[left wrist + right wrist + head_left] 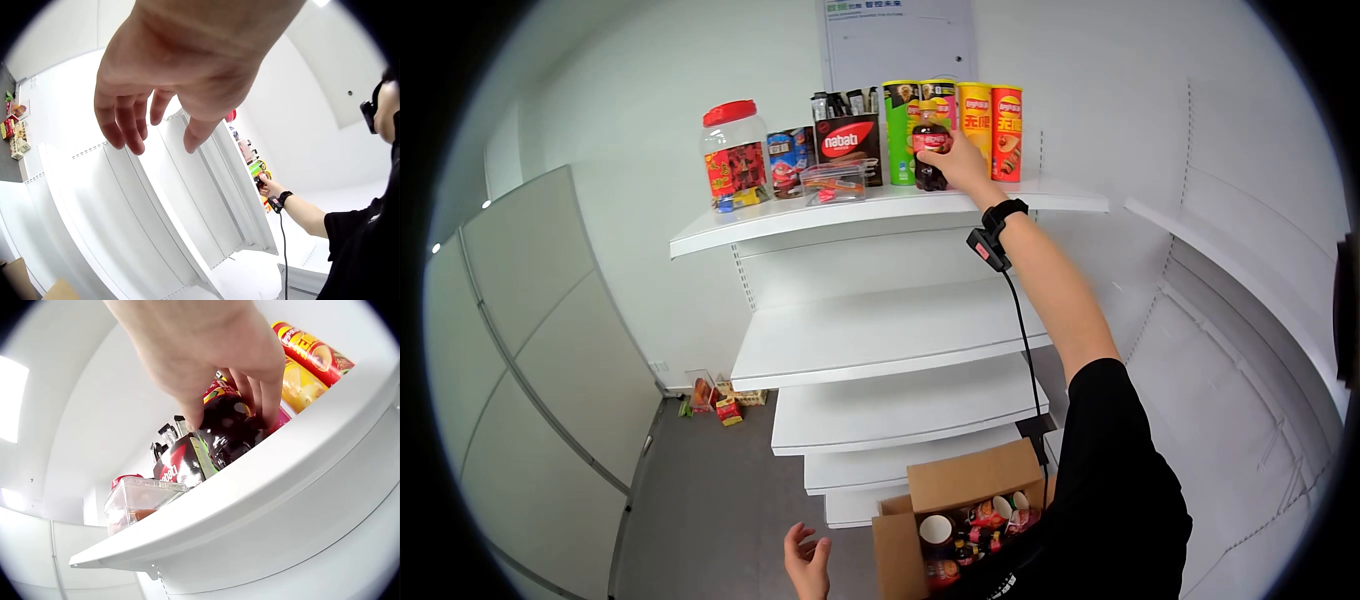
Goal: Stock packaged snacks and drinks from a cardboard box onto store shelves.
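Grasping a dark cola bottle (931, 178), near upright in the head view: right hand (966, 163), thumb on one flank, fingers curled round the other. Location of bottle: at the top shelf (1060, 197), just behind the front edge (contact of base with board not certain). Step in hand, by judgement: seating the bottle in front of the canisters, though lifting away not ruled out by a still. Next move, if seating: base flat on the board, fingers loosened, withdrawal toward the body. Directly behind the grip, a pink-labelled canister (940, 90); just left, a green canister (901, 135); close on the right, yellow canister (973, 105) and red canister (1007, 135), with tipping a likely risk. Free room: forward of the grip, beyond the edge, and rightward past the red canister. Far below and left of the grip: left hand (808, 563), loosely curled, holding nothing.
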`<state>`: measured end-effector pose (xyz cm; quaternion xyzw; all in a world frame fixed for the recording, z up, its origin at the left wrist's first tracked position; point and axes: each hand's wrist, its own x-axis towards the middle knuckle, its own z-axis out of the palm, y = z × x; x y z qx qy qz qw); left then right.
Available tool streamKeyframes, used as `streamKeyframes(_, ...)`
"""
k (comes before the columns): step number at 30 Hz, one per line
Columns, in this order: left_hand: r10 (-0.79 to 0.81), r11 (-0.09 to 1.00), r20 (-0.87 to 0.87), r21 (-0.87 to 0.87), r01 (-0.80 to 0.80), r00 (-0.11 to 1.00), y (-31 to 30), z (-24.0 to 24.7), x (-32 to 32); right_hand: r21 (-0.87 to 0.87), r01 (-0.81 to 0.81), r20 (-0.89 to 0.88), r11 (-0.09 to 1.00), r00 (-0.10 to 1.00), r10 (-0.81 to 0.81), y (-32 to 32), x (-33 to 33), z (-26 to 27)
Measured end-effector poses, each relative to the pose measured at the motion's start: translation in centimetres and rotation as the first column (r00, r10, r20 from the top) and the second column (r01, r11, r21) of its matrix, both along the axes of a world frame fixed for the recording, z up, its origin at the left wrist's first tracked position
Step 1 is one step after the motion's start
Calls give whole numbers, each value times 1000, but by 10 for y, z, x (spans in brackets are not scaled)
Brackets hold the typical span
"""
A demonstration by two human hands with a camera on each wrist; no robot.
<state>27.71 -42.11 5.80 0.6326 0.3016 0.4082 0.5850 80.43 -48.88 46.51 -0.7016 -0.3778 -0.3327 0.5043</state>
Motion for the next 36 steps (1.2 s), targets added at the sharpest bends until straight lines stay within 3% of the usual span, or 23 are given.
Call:
streamKeyframes(5,-112,993,-58,-47,109,992,5,-1,14,-11,74,28,997,997,-74,-6,4,-32)
streamKeyframes(9,-214,976,-117,-53,209,970,10,-19,24,258,-131,-22,957,990,141,-33,-23,-74)
streamKeyframes(11,-274,962,-121,-57,269,954,12,-28,29,342,-258,-214,904,915,342,-56,-45,-111)
streamKeyframes(13,-336,941,-137,-75,329,932,14,-37,32,429,-291,-406,855,783,470,-77,-87,-160)
streamKeyframes(16,-460,887,-184,-129,443,869,17,-52,36,416,-234,-696,879,540,474,-107,-125,-281)
streamKeyframes(18,-547,836,-203,-187,516,812,19,-66,39,433,-137,-859,891,236,454,-138,-145,-376)
streamKeyframes(19,-587,808,-215,-210,551,780,21,-77,40,510,-1,-860,860,16,510,-158,-159,-421)
streamKeyframes(22,-683,730,-279,-269,629,675,22,-104,48,620,400,-666,675,-186,722,-217,-226,-524)
streamKeyframes(26,-774,629,-373,-368,685,511,13,-137,66,560,622,-639,547,-95,763,-280,-317,-587)
streamKeyframes(29,-811,562,-426,-377,736,401,-2,-185,82,440,787,-609,432,-92,788,-309,-362,-608)
streamKeyframes(33,-835,477,-489,-414,776,252,-34,-230,105,425,857,-534,293,-24,845,-338,-400,-642)
streamKeyframes(36,-825,411,-548,-421,809,134,-58,-270,123,390,883,-563,262,3,827,-349,-407,-651)
